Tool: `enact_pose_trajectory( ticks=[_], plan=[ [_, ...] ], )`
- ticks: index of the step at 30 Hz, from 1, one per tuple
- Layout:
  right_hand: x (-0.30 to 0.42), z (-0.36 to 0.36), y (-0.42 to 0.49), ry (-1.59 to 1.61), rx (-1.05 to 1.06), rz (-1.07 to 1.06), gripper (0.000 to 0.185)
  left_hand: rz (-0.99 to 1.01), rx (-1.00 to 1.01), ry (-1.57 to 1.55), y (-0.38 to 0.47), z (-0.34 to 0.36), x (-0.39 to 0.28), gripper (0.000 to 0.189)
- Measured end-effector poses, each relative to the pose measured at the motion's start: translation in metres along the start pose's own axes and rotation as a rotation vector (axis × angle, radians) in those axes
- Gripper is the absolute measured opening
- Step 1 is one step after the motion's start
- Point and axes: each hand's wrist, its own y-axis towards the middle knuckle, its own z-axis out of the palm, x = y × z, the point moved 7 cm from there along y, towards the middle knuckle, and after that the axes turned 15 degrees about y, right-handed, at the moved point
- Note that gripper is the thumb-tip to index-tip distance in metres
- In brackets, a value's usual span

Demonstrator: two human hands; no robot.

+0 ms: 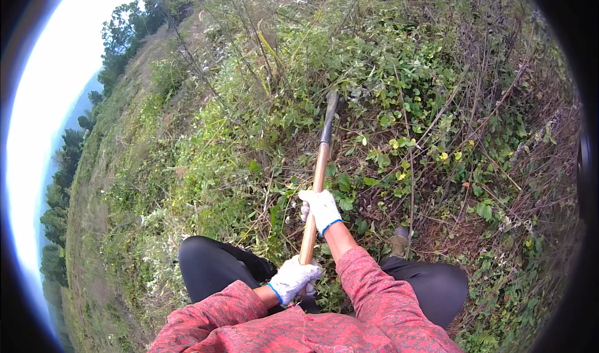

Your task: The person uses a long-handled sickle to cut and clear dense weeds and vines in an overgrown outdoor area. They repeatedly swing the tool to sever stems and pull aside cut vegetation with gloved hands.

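A long-handled tool with a wooden shaft (321, 166) points away from me into the weeds. Its dark metal socket (329, 119) narrows upward into a head partly hidden by leaves, so I cannot tell the blade's full shape. My right hand (322, 208), in a white knit glove with a blue cuff edge, grips the shaft around its middle. Lower down, close to my body, my left hand (295, 278) in a matching glove closes around the butt end. Green leafy weeds (388, 105) surround the metal head.
Dry upright stalks (468, 105) and tangled stems rise on the right. My bent knees in dark trousers (210, 264) flank the shaft, and a shoe (399, 241) shows among plants at right. The overgrown slope runs left toward trees (70, 152) under bright sky.
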Motion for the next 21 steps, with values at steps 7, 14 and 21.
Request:
enact_pose_trajectory(
  ticks=[7, 14, 21],
  plan=[
    [0.163, 0.028, 0.048, 0.116, 0.036, -0.37, 0.022, 0.318, -0.002, 0.145, 0.056, -0.033, -0.139, 0.035],
    [-0.064, 0.058, 0.064, -0.454, 0.201, 0.192, 0.017, -0.079, -0.221, -0.405, 0.038, -0.013, 0.018, 0.013],
    [-0.145, 0.045, 0.009, -0.463, 0.309, 0.438, 0.017, -0.143, -0.129, -0.55, 0.021, 0.014, 0.085, 0.013]
  ],
)
